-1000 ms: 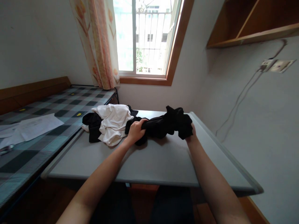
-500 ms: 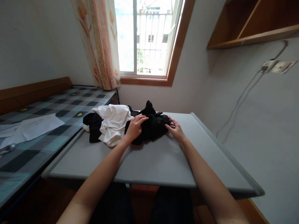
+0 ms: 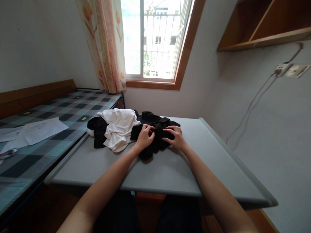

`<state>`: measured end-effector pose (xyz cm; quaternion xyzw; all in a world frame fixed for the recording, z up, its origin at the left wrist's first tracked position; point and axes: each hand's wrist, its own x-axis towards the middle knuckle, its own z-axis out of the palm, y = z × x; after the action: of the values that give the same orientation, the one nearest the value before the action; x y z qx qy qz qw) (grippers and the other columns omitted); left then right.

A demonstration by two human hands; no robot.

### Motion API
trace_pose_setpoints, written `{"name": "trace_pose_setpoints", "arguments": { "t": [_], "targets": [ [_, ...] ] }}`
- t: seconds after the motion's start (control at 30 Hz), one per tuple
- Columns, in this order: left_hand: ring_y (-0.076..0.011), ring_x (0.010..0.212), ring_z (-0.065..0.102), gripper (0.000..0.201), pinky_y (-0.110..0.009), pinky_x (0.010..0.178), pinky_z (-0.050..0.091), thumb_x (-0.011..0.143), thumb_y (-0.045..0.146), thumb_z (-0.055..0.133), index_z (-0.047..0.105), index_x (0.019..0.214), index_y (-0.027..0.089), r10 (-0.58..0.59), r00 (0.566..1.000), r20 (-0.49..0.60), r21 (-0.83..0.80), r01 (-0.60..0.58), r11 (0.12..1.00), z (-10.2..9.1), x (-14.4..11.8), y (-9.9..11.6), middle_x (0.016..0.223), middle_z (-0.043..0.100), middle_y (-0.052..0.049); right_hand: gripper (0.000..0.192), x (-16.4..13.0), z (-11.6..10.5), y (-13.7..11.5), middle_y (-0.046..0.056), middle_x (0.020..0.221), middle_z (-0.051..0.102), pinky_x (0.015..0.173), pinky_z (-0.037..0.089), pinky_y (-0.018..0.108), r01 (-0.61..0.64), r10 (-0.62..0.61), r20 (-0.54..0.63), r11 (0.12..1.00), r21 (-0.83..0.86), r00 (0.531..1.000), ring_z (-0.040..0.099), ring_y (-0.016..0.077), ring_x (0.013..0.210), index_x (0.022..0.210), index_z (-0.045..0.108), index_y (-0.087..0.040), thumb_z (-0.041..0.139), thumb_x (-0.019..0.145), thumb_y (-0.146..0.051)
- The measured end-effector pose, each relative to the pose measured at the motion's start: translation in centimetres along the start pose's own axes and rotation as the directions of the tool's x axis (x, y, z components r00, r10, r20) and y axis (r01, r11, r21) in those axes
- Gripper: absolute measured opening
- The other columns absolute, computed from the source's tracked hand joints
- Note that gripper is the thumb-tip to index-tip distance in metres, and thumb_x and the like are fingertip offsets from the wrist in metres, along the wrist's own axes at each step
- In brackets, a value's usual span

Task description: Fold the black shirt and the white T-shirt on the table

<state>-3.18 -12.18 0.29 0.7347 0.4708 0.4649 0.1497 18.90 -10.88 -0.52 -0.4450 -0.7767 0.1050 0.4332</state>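
Near the window (image 3: 157,48), a pale worktop (image 3: 213,161) bears a bunched black garment (image 3: 157,142), probably light, soft and best taken by its edges, with the left hand (image 3: 145,138) and right hand (image 3: 177,139) half-open on it, any firm grip unclear.

One left hand (image 3: 145,138), one right hand (image 3: 177,138); beneath both, one black cloth bundle (image 3: 158,139) and one table (image 3: 170,178); to their left, one white garment (image 3: 120,127), one bed (image 3: 57,142), at least two paper sheets (image 3: 36,131); ahead, one curtain (image 3: 104,45), one window (image 3: 159,45); to their right, one shelf (image 3: 264,29), two wall sockets (image 3: 297,70).
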Motion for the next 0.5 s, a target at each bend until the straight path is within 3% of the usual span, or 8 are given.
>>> {"name": "trace_pose_setpoints", "arguments": {
  "t": [0.07,0.17,0.27,0.37,0.43,0.5],
  "targets": [
    [-0.0231,0.104,0.063,0.037,-0.038,0.095,0.050,0.080,0.029,0.067,0.063,0.115,0.018,-0.032,0.999,-0.033,0.084,0.034,0.996,0.2,0.0,-0.1,0.116,0.057,-0.010,0.016,0.1,0.5,0.0,0.006,0.109,0.065,0.107,0.032,0.054,-0.022,0.022,-0.019,0.999,0.044,1.000,0.050,0.0315,0.113,0.088,0.073,-0.031,0.072,0.076,-0.042],
    [-0.0311,0.116,0.058,0.061,-0.047,0.100,0.047,0.076,0.040,0.073,0.056,0.130,0.017,-0.059,0.996,0.064,0.193,0.046,0.980,0.0,-0.1,-0.1,0.124,0.058,-0.014,0.016,0.4,0.6,0.7,0.006,0.094,0.067,0.098,0.042,0.047,-0.096,0.129,-0.124,0.965,0.245,0.984,0.057,0.0260,0.098,0.082,0.067,-0.026,0.063,0.081,-0.041],
    [-0.0294,0.111,0.061,0.059,-0.044,0.097,0.048,0.079,0.029,0.068,0.053,0.135,0.019,-0.087,0.987,0.138,0.223,0.054,0.973,-0.6,0.1,0.1,0.119,0.063,-0.012,0.022,0.9,0.0,1.8,0.000,0.077,0.062,0.080,0.049,0.035,-0.199,0.341,-0.236,0.858,0.473,0.910,0.057,0.0189,0.078,0.084,0.059,-0.023,0.063,0.079,-0.045],
    [-0.0249,0.105,0.064,0.052,-0.039,0.096,0.048,0.077,0.014,0.060,0.061,0.128,0.024,-0.099,0.993,0.068,0.230,0.081,0.970,-1.5,0.7,0.0,0.111,0.068,-0.007,0.024,1.7,-0.9,3.0,-0.002,0.076,0.062,0.075,0.051,0.030,-0.188,0.511,-0.399,0.764,0.618,0.761,0.058,0.0149,0.077,0.084,0.058,-0.021,0.067,0.075,-0.040],
    [-0.0231,0.104,0.063,0.047,-0.037,0.097,0.047,0.076,0.011,0.056,0.067,0.119,0.025,-0.089,0.994,-0.065,0.173,0.099,0.980,-2.3,1.2,-0.3,0.111,0.069,-0.005,0.022,2.3,-2.0,3.9,-0.001,0.084,0.065,0.079,0.053,0.032,-0.104,0.604,-0.500,0.696,0.711,0.621,0.062,0.0148,0.082,0.089,0.060,-0.019,0.067,0.076,-0.035],
    [-0.0210,0.096,0.064,0.040,-0.034,0.090,0.049,0.076,0.012,0.051,0.071,0.109,0.022,-0.130,0.966,-0.225,0.021,0.138,0.990,-3.3,1.9,-1.0,0.103,0.071,-0.004,0.022,2.6,-3.6,5.1,0.001,0.093,0.068,0.083,0.055,0.036,-0.003,0.671,-0.554,0.638,0.770,0.493,0.065,0.0155,0.085,0.099,0.062,-0.019,0.063,0.081,-0.033]
  ]
}}
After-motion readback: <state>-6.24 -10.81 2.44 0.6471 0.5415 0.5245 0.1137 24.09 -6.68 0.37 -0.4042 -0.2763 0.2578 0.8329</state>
